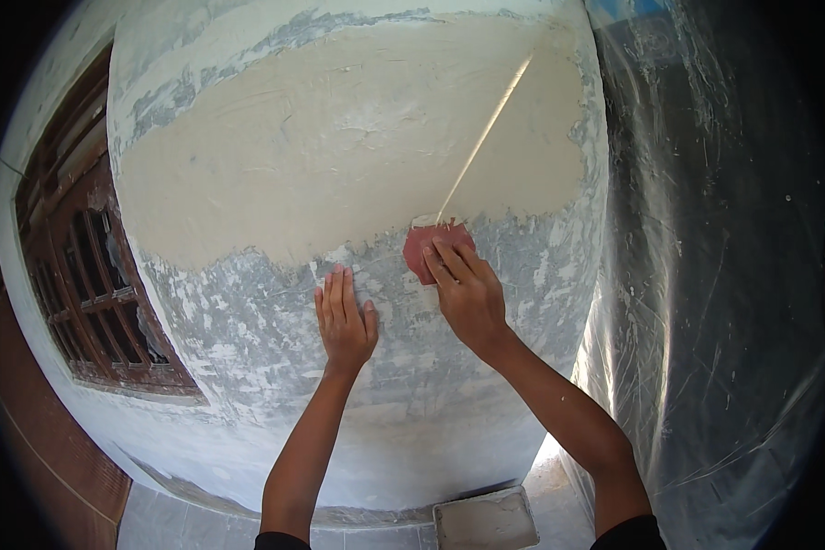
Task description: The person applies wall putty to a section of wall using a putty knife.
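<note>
My right hand presses a flat red scraper against the wall, its fingers laid over the scraper's face. Along the scraper's upper edge sits a little pale filler. Lower and to the left, my left hand rests on the wall with its fingers stretched out and nothing in it. A broad coat of cream filler covers the upper wall. Below its ragged lower edge, both hands are over the patchy grey and white wall surface. A thin streak of light slants across the filler down to the scraper.
At the foot of the wall a shallow tray holds pale filler. A brown wooden window frame with bars is set into the wall at the left. Clear plastic sheeting hangs along the right. Grey tiles cover the floor.
</note>
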A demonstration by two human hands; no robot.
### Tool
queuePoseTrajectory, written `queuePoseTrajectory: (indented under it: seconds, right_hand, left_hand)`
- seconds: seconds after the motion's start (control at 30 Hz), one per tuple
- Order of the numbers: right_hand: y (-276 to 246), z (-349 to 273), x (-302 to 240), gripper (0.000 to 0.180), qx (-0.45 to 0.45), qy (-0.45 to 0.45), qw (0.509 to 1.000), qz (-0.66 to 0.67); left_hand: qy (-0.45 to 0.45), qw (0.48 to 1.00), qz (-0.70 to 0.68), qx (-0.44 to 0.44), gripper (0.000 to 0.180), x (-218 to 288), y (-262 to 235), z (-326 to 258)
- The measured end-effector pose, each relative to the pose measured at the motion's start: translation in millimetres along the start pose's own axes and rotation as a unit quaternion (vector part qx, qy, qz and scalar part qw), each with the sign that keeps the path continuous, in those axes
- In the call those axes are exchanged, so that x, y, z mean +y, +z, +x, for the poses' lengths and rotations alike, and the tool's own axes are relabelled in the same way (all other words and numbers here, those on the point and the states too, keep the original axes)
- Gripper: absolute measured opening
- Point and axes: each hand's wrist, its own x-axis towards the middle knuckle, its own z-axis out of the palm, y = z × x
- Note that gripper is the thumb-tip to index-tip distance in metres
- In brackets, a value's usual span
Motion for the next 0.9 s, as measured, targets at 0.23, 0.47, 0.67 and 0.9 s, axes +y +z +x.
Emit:
queuePoseTrajectory:
  seconds: [0.23,0.47,0.67,0.9]
  right_hand:
    - [4,2,-7,0.048,-0.126,-0.021,0.985,-0.115]
    - [3,-10,-3,0.048,-0.159,-0.077,0.969,-0.172]
    - [-10,-36,-15,0.040,-0.197,-0.077,0.962,-0.173]
    - [-38,-69,-31,0.040,-0.167,-0.061,0.982,-0.055]
  left_hand:
    - [0.013,1.000,0.016,0.006,0.059,0,4,0]
    - [0.018,1.000,-0.006,-0.006,0.060,0,-2,0]
    - [0.029,0.998,-0.055,-0.017,0.059,7,-4,6]
    - [0.067,0.996,-0.060,0.000,0.056,2,-3,23]
